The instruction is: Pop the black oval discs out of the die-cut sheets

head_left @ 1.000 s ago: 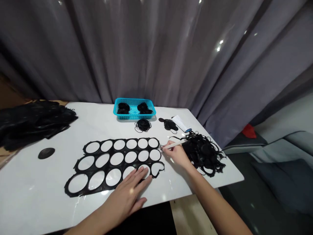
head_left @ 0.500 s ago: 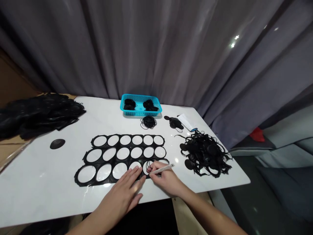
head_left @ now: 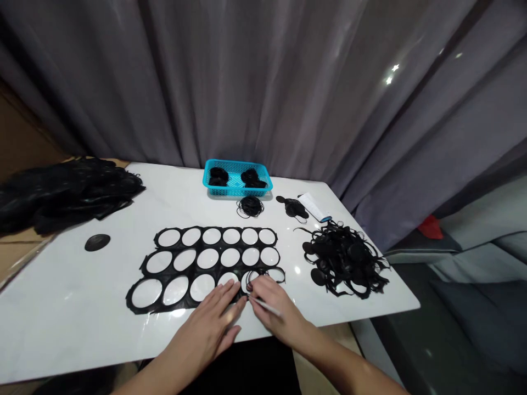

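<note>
1. We judge the step in hand to be tool work on the perforated black sheet, lying flat on the white table, near its four o'clock end
2. Our left hand, flat with fingers spread, presses the near edge at five o'clock; our right hand, at four, pinches a slim pale tool, a thin black loop by its fingertips
3. To us, the next move calls for a flat sheet and a tip clear of our left fingers, just beside it
4. Tangled black scraps lie at three o'clock, a turquoise basket at one; neither blocks us, but our right hand hides part of the near row
</note>
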Tool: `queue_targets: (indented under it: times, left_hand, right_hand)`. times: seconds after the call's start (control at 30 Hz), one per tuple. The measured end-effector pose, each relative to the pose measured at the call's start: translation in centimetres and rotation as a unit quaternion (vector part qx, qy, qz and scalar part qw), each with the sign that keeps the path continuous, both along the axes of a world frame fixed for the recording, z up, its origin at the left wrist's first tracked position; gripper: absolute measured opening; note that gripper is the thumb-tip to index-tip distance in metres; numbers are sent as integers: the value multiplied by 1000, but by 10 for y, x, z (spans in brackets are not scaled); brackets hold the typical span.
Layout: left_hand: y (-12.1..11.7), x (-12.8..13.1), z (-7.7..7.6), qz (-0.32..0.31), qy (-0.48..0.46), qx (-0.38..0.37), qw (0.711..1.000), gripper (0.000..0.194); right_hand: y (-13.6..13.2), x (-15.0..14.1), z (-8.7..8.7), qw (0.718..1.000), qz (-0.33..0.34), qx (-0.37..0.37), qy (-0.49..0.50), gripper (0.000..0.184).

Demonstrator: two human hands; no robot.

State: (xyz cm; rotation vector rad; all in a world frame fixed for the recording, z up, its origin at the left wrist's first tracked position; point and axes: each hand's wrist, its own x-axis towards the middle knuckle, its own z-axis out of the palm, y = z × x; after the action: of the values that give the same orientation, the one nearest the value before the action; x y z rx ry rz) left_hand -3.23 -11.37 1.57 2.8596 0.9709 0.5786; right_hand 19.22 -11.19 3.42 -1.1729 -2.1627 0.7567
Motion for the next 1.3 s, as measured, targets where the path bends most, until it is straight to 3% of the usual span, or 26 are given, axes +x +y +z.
queue_targets:
  times: [0.1, 0.17, 0.27, 0.33, 0.43, 0.53, 0.63, 0.73, 0.87, 1.3]
  left_hand:
    - [0, 0, -2, -4, 3, 0, 1000, 52]
    - [0, -1, -4, -5, 6, -1, 1000, 51]
    - [0, -2, 1, -5, 10, -6, 1000, 51]
    - [0, -2, 9, -4, 3, -26, 1000, 48]
    - [7, 1, 23, 12, -24, -80, 996, 45]
    - [22, 9, 27, 54, -44, -88, 994, 46]
    - [37, 15, 17, 61, -18, -38, 997, 50]
    - [43, 18, 6, 40, 2, -1, 999, 55]
    - [42, 17, 0, 37, 13, 17, 999, 58]
    - [40, 17, -2, 42, 17, 7, 999, 58]
  right_hand:
    - [14, 7, -2, 996, 11, 63, -67, 24]
    - [42, 23, 4, 991, -71, 82, -74, 21]
    - [93, 52, 19, 958, -259, 117, -31, 13]
    - [115, 63, 26, 955, -287, 67, 32, 15]
    - [122, 56, 27, 953, -243, -104, 146, 19]
    - [110, 35, 21, 915, -177, -264, 250, 20]
    - [97, 21, 17, 891, -121, -322, 295, 24]
    - [87, 17, 17, 918, -73, -291, 259, 19]
    - [76, 16, 17, 971, -65, -186, 135, 14]
    - [70, 12, 15, 988, -67, -120, 65, 18]
